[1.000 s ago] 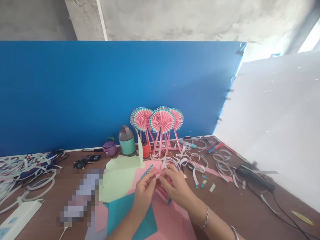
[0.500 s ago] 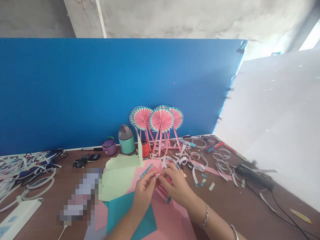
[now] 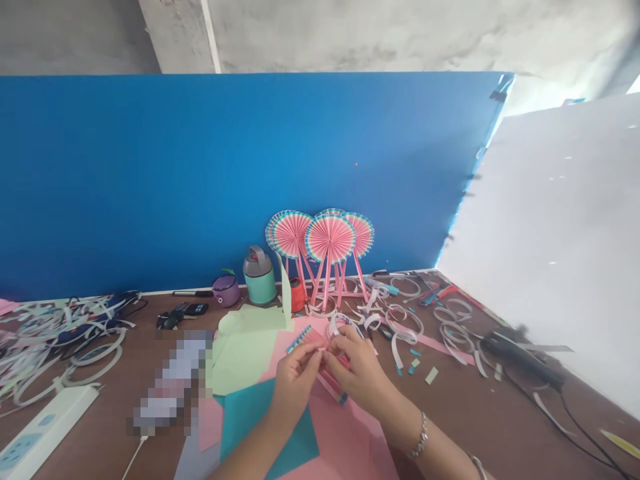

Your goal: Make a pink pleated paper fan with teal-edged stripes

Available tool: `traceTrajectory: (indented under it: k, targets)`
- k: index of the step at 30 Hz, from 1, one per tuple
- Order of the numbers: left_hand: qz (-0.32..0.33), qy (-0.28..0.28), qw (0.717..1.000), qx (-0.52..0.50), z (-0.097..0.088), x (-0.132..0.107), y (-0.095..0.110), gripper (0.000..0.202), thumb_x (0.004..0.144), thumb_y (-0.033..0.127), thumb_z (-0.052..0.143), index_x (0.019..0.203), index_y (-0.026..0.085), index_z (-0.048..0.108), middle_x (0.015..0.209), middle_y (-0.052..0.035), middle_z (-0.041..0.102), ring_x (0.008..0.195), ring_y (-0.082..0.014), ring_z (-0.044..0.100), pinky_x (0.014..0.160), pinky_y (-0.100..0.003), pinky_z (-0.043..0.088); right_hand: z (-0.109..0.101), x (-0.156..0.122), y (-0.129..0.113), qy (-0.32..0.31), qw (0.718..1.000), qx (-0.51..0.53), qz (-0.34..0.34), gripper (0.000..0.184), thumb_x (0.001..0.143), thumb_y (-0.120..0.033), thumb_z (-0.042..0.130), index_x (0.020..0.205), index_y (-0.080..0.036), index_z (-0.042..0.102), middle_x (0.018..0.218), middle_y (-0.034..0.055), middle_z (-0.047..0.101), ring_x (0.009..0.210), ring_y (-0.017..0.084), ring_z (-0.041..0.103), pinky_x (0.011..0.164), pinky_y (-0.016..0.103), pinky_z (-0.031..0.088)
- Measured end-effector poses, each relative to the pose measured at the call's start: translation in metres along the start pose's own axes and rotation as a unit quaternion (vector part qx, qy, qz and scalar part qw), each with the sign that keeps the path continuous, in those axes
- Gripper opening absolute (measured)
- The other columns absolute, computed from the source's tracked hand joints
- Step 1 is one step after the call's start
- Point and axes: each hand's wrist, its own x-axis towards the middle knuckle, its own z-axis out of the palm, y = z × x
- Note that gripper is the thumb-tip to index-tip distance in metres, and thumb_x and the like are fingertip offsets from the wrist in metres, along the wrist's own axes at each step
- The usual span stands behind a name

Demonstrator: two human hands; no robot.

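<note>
Both hands meet over the coloured sheets, pinching a pleated pink paper strip with teal edging. My left hand grips it with thumb and fingertips; its teal-edged folds fan out above the fingers. Close beside it, my right hand has its fingertips closed on the same paper, and part of the strip hangs below. The fingers hide the middle of the folds. Underneath lie pink paper, a teal sheet and light green sheets.
Several round pink paper fans on sticks stand at the back. Left of them are a red container, a green-grey jar and a purple pot. Curled paper strips, a glue gun and a power strip lie around.
The whole scene has shifted slightly to the right as the camera turned a little left. Both hands keep their pinch on the pleated paper, with hardly any change in the fingers.
</note>
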Motion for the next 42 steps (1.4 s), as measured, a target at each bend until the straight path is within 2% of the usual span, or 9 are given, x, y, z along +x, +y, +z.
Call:
traceTrajectory:
  k: [5,13,17,22,26,29,32,37,42]
  targets:
    - [0.043,0.022,0.993,0.106,-0.003,-0.002,-0.004,0.029,0.084,0.037,0.054,0.098,0.016,0.068,0.095,-0.0094,0.072,0.091,-0.0238,0.067,0.084,-0.037,0.055,0.002,0.0,0.003,0.001,1.0,-0.003,-0.019,0.023,0.086,-0.026,0.05,0.066,-0.02,0.059,0.078,0.002,0.054,0.073,0.017,0.054,0.07,0.031,0.036]
    - [0.101,0.046,0.978,0.178,-0.005,-0.005,-0.004,0.029,0.088,0.033,0.049,0.105,0.019,0.067,0.103,-0.0074,0.071,0.094,-0.021,0.067,0.085,-0.032,0.054,0.001,0.003,0.005,0.016,0.999,0.045,0.001,0.022,0.084,-0.032,0.054,0.071,-0.023,0.069,0.071,0.0022,0.052,0.063,0.016,0.053,0.062,0.03,0.042]
    - [0.123,0.062,0.968,0.212,-0.007,-0.004,-0.001,0.031,0.089,0.032,0.046,0.108,0.02,0.066,0.109,-0.0072,0.069,0.1,-0.0207,0.065,0.088,-0.031,0.053,-0.001,0.001,0.003,0.013,0.997,0.067,-0.021,0.019,0.084,-0.025,0.051,0.086,-0.023,0.07,0.079,0.0046,0.053,0.066,0.016,0.054,0.058,0.028,0.045]
    - [0.134,0.107,0.962,0.212,-0.017,0.002,0.002,0.031,0.089,0.035,0.047,0.109,0.021,0.066,0.104,-0.0064,0.071,0.091,-0.02,0.068,0.083,-0.03,0.054,-0.004,0.001,0.009,0.04,0.996,0.036,-0.07,0.035,0.082,-0.014,0.046,0.112,-0.025,0.06,0.094,0.0065,0.058,0.074,0.017,0.057,0.061,0.028,0.047]
    - [0.11,0.148,0.959,0.215,-0.024,0.006,0.004,0.033,0.086,0.039,0.049,0.105,0.019,0.068,0.098,-0.0069,0.072,0.084,-0.0209,0.069,0.078,-0.03,0.055,-0.01,0.004,0.015,0.063,0.996,-0.004,-0.068,0.04,0.082,-0.019,0.048,0.121,-0.025,0.052,0.098,0.0063,0.061,0.077,0.018,0.058,0.066,0.03,0.045]
    - [0.107,0.152,0.959,0.212,-0.024,0.005,0.007,0.033,0.085,0.04,0.051,0.103,0.019,0.069,0.098,-0.0068,0.073,0.085,-0.0215,0.069,0.079,-0.031,0.055,-0.016,0.005,0.013,0.055,0.995,-0.025,-0.074,0.038,0.086,-0.021,0.044,0.123,-0.026,0.049,0.102,0.0073,0.062,0.08,0.019,0.057,0.073,0.034,0.041]
    - [0.113,0.152,0.96,0.208,-0.024,0.004,0.009,0.032,0.085,0.04,0.052,0.102,0.019,0.069,0.097,-0.0066,0.073,0.087,-0.0221,0.069,0.079,-0.03,0.055,-0.02,0.004,0.011,0.075,0.993,-0.061,-0.074,0.036,0.09,-0.016,0.035,0.121,-0.024,0.051,0.103,0.0081,0.063,0.084,0.019,0.056,0.076,0.034,0.035]
    - [0.125,0.163,0.958,0.199,-0.027,0.005,0.005,0.032,0.086,0.039,0.051,0.104,0.021,0.068,0.096,-0.006,0.073,0.087,-0.022,0.069,0.079,-0.031,0.055,-0.021,0.006,0.016,0.12,0.981,-0.13,-0.08,0.029,0.091,-0.017,0.039,0.104,-0.024,0.063,0.084,0.0045,0.066,0.08,0.019,0.053,0.074,0.033,0.026]
    - [0.145,0.174,0.951,0.211,-0.029,0.006,0.001,0.031,0.086,0.038,0.052,0.105,0.02,0.068,0.098,-0.0063,0.072,0.089,-0.0221,0.069,0.081,-0.031,0.055,-0.021,0.006,0.017,0.16,0.973,-0.128,-0.106,0.036,0.089,-0.011,0.036,0.116,-0.022,0.057,0.076,0.002,0.065,0.069,0.014,0.055,0.077,0.031,0.026]
